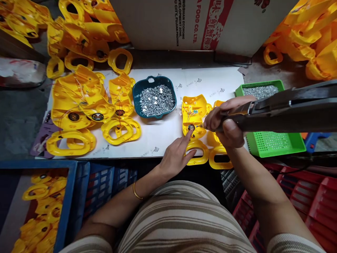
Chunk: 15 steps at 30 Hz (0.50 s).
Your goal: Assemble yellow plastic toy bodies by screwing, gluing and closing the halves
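L hand (174, 158): index at speaker (191, 127), thumb apart | R hand (228, 121): fingers clamped on driver (286, 111), bit near speaker | shell (193, 105): on white table (165, 137), right of teal bowl (136, 100), 1 other shell (213, 139) beside it

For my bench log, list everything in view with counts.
Sheet: one, white, centre
Bowl: one, dark teal, on the sheet
Tool: one, dark, right
Basket: one or two, partly hidden, green, right
Metal pieces: uncountable, silver, in bowl and basket
Blue crate: at least one, blue, lower left
Red crate: at least one, red, lower right
Shells: many, yellow, on and around sheet, in blue crate
Rings: several, yellow, among shells
Discs: several, dark, in shells
Carton: one, pale with red print, top centre
Bag: one, whitish, far left
Purple item: one, purple, sheet's left end
Shirt: one, striped, bottom centre
Left grip: one, bare, index finger at a shell
Right grip: one, bare, around the tool
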### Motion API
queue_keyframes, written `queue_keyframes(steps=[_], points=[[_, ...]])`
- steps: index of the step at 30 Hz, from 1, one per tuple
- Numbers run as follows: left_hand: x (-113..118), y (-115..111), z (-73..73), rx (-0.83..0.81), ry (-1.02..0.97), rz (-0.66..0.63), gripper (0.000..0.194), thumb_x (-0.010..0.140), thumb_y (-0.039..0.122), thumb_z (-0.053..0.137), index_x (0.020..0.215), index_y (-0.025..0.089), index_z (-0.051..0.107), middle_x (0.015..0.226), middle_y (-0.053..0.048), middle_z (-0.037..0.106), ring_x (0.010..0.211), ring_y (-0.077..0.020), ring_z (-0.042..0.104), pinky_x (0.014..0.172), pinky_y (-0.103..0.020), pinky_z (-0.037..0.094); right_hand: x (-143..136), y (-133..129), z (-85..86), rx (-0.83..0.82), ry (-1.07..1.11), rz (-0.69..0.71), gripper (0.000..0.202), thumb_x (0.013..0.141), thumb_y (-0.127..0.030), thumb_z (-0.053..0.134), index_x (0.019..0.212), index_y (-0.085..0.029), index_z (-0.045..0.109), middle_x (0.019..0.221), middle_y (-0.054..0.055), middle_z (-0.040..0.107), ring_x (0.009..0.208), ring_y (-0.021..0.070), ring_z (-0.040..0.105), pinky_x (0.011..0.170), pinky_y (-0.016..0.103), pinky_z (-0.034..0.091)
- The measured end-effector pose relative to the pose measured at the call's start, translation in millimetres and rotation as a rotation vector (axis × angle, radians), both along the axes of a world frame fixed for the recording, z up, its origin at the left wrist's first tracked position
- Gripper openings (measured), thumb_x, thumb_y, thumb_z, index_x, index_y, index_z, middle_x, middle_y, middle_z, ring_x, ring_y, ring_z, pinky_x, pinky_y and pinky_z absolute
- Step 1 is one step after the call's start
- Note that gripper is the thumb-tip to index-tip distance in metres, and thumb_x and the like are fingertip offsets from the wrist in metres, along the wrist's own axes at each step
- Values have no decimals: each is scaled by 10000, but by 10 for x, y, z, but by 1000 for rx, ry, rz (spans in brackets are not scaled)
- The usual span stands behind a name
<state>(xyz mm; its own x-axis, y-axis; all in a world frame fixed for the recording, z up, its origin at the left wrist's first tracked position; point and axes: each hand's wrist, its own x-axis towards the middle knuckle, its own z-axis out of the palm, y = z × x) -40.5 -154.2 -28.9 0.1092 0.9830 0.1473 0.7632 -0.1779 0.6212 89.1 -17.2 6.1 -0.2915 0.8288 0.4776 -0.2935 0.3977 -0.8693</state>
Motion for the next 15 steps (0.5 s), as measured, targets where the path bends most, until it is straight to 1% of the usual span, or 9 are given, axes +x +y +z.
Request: queue_keyframes(steps=[2, 5, 10, 15], points=[[-5, 4, 1, -4, 13, -9, 708, 925, 308, 560, 1515, 193, 187, 1102, -106, 663, 949, -227, 643, 822, -330, 531, 4, 1, -22, -11, -10, 3, 367, 736, -646, 603, 940, -353, 518, 555, -42, 472, 412, 197, 463, 397, 371, 404], [-16, 5, 5, -16, 26, -23, 694, 927, 301, 556, 1513, 186, 202, 1071, -103, 670, 920, -223, 647, 804, -326, 533, -12, -1, -27, 3, 16, 12, 340, 740, -608, 613, 937, -349, 514, 530, -55, 454, 378, 181, 436, 376, 359, 395], [-20, -1, 4, -14, 23, -17, 668, 936, 316, 541, 1511, 191, 223, 1034, -98, 678, 913, -223, 653, 795, -327, 536, -66, -8, -19, 14, 70, 0, 300, 742, -548, 637, 931, -342, 527, 583, -46, 508, 351, 161, 423, 354, 355, 389], [-26, 0, -16, 19, 13, -21, 627, 950, 314, 516, 1502, 185, 249, 1008, -93, 686, 889, -216, 659, 772, -317, 539, -60, -18, -1, 14, 116, 65, 247, 744, -486, 659, 910, -348, 538, 520, -66, 474, 336, 151, 410, 335, 332, 374]])
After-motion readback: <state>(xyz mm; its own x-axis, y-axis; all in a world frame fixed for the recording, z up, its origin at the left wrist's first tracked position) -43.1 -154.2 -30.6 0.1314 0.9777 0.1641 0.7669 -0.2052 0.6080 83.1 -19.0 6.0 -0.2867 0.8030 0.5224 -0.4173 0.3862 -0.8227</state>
